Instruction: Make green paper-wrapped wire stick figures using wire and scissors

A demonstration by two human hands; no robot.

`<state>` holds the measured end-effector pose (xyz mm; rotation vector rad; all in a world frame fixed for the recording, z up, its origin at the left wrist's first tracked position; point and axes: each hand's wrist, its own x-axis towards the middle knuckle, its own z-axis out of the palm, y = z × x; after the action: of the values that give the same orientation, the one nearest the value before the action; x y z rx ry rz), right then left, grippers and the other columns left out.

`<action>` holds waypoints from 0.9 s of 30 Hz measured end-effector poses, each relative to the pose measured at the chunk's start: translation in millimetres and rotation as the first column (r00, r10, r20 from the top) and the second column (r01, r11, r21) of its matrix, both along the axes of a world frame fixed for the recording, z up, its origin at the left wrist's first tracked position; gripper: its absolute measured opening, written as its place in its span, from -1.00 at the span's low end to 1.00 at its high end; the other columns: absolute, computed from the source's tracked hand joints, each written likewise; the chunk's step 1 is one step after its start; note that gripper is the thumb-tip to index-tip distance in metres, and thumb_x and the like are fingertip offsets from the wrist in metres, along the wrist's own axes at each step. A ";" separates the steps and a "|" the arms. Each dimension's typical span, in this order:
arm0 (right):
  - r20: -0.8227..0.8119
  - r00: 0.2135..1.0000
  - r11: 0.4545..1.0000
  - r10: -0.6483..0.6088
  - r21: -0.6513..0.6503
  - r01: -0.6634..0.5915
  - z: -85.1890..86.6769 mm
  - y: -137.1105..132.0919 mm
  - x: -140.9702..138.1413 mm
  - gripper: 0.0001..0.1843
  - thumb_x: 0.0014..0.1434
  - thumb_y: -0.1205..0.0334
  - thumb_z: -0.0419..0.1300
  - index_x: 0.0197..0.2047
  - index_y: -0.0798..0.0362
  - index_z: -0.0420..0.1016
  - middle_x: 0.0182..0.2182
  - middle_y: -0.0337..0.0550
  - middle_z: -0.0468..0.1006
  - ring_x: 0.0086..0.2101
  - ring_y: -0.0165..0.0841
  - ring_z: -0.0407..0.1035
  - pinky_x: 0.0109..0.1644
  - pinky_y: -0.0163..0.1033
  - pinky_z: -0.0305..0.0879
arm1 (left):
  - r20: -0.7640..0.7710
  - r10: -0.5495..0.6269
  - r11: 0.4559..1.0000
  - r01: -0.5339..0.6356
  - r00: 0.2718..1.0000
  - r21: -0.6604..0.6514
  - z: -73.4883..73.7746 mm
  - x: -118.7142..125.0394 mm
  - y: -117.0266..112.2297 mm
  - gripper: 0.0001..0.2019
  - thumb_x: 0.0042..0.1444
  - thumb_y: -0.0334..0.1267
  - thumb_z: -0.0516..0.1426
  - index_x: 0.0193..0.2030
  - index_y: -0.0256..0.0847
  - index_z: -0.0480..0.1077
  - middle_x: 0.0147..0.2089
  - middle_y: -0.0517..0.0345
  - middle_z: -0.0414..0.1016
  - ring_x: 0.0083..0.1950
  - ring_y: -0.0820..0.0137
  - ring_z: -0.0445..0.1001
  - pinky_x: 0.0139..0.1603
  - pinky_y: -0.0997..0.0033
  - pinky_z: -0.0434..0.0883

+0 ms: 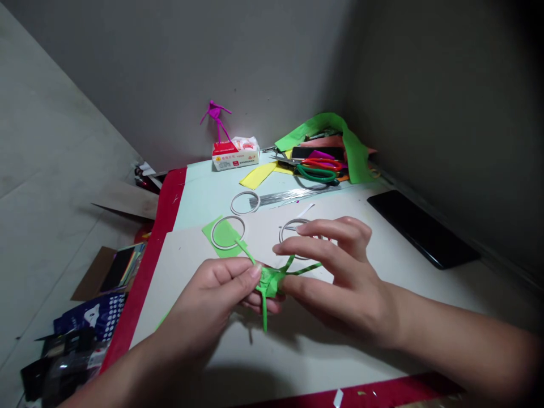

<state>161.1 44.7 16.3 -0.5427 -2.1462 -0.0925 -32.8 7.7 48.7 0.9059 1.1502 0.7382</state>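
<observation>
Head: grips (208, 300) (335, 277) closed on green strips (268, 281)

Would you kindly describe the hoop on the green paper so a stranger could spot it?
On the white board, left of the person's hands, a thin grey hoop lies on a green paper rectangle. It alone rests on green; the other two hoops do not.

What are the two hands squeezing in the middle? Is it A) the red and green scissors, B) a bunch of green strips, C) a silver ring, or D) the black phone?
B. The left hand and the right hand pinch the green strips between their fingers, and the strip ends stick out around them.
</observation>
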 end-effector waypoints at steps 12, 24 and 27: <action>0.037 0.998 0.998 0.043 -0.045 -0.041 1.4 -0.8 -1.0 -0.83 0.23 0.34 0.13 -0.31 -0.03 0.54 -0.07 -0.18 0.55 0.01 -0.19 0.27 0.03 0.03 0.09 | -0.029 0.027 0.999 -0.028 0.999 -0.034 3.4 3.3 0.2 -0.78 0.06 -0.17 0.23 -0.45 -0.32 0.53 -0.51 0.12 0.51 -0.43 0.45 0.36 -0.38 0.51 0.27; 0.150 0.980 0.949 0.128 0.268 -0.165 -7.9 0.5 4.9 -0.80 0.21 0.34 0.11 -0.27 -0.04 0.57 -0.10 -0.28 0.59 0.04 -0.33 0.29 0.04 -0.05 0.04 | 0.117 0.194 0.975 -0.179 0.974 -0.132 2.6 5.1 -1.2 -0.79 -0.18 -0.32 0.37 -0.58 -0.33 0.43 -0.59 0.27 0.36 -0.53 0.60 0.19 -0.50 0.63 0.17; 0.147 0.984 0.938 0.104 0.314 -0.146 -4.3 1.3 4.1 -0.79 0.21 0.34 0.11 -0.28 -0.05 0.58 -0.18 -0.32 0.62 -0.03 -0.37 0.33 -0.01 -0.08 0.08 | 0.115 0.214 0.971 -0.199 0.970 -0.130 5.1 5.8 -2.7 -0.78 -0.16 -0.29 0.37 -0.58 -0.34 0.44 -0.59 0.26 0.38 -0.52 0.59 0.21 -0.49 0.62 0.19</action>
<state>165.2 46.0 12.0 -0.2117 -2.2240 -0.4117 -27.1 5.0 53.8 0.6362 1.1720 0.8751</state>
